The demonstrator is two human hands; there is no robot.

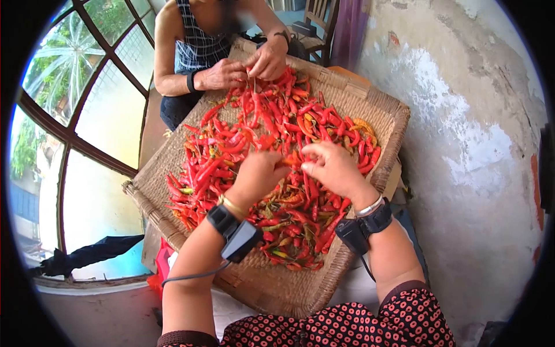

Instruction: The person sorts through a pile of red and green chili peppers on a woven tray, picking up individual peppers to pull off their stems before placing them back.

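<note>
Red chili peppers (219, 173) fill the wide woven basket (306, 286) before me, with a few green and orange ones mixed in. Over the middle of the pile, my left hand (259, 176) is closed, fingers bent round a chili pepper (292, 160) whose orange-red end shows between my hands. Just to its right, my right hand (335, 169) has thumb and forefinger pinched together beside that pepper; what lies in the pinch is too small to make out. Both hands are close together, apart by about a pepper's length.
Across the basket sits another person, both hands (245, 69) on peppers at the far edge. A metal-framed window (104, 139) stands at left, with a dark folded umbrella (92, 254) by its sill. A peeling wall (462, 173) runs along the right; a wooden chair (318, 29) is behind.
</note>
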